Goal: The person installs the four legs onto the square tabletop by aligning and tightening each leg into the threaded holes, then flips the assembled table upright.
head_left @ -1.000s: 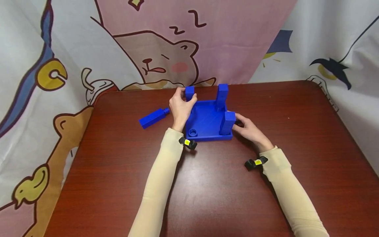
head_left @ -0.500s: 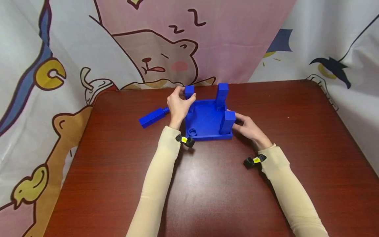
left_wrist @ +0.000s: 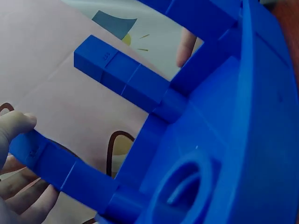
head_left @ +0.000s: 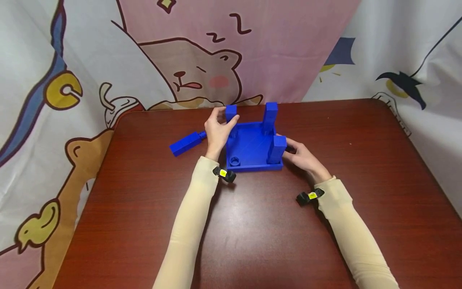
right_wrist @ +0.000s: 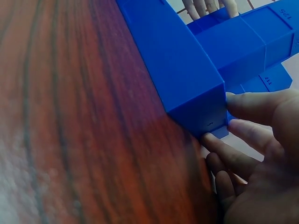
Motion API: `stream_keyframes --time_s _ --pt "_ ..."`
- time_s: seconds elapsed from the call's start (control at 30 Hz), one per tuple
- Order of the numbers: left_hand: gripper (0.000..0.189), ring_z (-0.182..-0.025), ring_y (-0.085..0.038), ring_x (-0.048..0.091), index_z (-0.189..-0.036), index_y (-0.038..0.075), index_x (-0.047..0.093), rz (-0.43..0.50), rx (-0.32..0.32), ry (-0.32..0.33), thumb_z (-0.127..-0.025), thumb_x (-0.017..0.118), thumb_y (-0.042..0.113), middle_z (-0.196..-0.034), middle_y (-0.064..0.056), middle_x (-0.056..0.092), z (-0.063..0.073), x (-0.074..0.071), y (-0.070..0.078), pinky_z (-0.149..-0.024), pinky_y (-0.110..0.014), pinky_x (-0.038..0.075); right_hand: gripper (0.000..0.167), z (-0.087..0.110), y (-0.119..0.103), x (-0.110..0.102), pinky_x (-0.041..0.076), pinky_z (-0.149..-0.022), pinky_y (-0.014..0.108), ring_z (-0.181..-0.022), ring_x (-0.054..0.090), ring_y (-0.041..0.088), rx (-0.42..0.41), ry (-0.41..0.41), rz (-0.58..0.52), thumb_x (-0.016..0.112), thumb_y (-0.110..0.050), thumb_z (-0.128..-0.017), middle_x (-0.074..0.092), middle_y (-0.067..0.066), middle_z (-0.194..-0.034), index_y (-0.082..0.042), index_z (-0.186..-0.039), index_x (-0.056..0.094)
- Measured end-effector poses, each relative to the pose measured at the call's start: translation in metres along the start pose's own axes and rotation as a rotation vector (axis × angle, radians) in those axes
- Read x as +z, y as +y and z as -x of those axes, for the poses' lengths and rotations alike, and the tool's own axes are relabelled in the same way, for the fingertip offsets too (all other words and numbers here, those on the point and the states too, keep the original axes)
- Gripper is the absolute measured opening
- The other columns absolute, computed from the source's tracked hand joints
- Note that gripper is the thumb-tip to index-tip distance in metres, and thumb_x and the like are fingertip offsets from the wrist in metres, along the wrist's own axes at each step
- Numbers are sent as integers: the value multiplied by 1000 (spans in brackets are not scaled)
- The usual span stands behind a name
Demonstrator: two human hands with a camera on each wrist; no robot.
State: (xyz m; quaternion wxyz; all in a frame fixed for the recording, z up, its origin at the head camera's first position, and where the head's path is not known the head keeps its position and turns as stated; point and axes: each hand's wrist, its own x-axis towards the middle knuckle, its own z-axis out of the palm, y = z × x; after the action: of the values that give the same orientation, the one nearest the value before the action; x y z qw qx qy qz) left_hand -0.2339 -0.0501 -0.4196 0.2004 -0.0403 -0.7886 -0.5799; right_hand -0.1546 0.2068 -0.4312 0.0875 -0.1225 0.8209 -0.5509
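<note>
So, the rear-left blue leg [left_wrist: 72, 172] sits — between left fingers [left_wrist: 42, 201].

Soft room light, a pale glare on the table [head_left: 249, 218].
From here it seems to fall from overhead, shadowing the table beside the left sleeve [head_left: 189, 216] and the curtain's [head_left: 408, 36] folds; the head view looks crisp, the left wrist's softens the near tray [left_wrist: 273, 112], the right wrist's is dimmer, table grain blurred.

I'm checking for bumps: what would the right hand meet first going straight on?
Probably the blue tray's side wall: the right hand points at it, and its fingertips appear to touch it, though depth is unclear.
</note>
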Motion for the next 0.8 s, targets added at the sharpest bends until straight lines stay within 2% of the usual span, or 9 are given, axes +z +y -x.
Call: stream_keyframes --time_s 0.13,0.27,0.47,0.5,0.63,0.8 --pt "43 -98 -20 65 -116 0 64 53 20 -55 -80 81 16 -105 -14 69 0 -6 -1 -79 -30 54 55 -4 16 -1 38 -96 31 -116 49 27 -10 5 5 60 -2 -94 47 22 -140 2 -145 40" --pt "41 -102 -20 64 -117 0 64 62 44 -79 -81 80 14 -110 -13 68 1 -15 -5 -79 -30 54 56 -7 29 -1 37 -94 29 -115 50 23 -16 5 -8 61 -6 -94 48 18 -140 -3 -146 41" --pt "38 -102 -20 64 -114 0 65 32 35 -88 -82 79 14 -110 -13 68 0 -37 -15 -80 -32 54 54 -2 10 0 37 -96 30 -112 50 16 -29 -3 -25 58 1 -93 47 24 -139 5 -144 40" --pt "37 -103 -21 64 -114 -1 65 33 29 -88 -82 79 14 -109 -13 69 0 -40 -16 -80 -33 54 54 0 7 0 37 -96 29 -112 50 16 -29 -3 -26 58 1 -93 47 25 -139 5 -144 40" --pt "34 -103 -27 64 -111 -1 66 39 9 -92 -82 78 11 -108 -14 69 1 -54 -21 -81 -37 54 56 -6 21 -1 37 -94 27 -111 50 14 -28 -7 -28 59 -2 -93 48 21 -139 0 -146 40" --pt "32 -103 -37 63 -110 -6 66 24 11 -107 -83 76 6 -107 -20 68 2 -72 -27 -82 -46 52 57 -11 34 -2 34 -99 32 -116 48 16 -15 -19 -41 60 -4 -94 48 16 -141 -4 -147 39"
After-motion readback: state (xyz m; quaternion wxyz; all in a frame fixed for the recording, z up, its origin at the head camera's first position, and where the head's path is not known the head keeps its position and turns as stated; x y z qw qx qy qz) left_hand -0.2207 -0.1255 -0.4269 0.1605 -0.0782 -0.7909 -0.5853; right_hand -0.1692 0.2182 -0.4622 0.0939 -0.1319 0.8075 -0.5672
